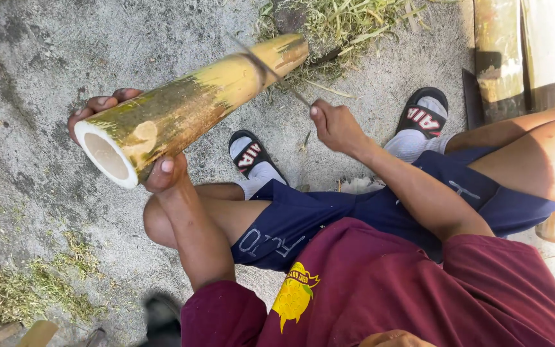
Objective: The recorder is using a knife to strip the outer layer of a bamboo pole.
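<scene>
Now the left hand [137, 144] wraps the near, hollow end of the bamboo [187, 109], fingers under, thumb over, holding it tilted off the concrete [27, 71]. Further along, green skin gives way to scraped yellow toward the far end, so judging by that, roughly half looks stripped and the near half is left. Over right, the right hand [335, 125] is closed on a blade [271, 71], blurred, lying across the pole's far part. Shavings [335, 26] lie beyond.
</scene>
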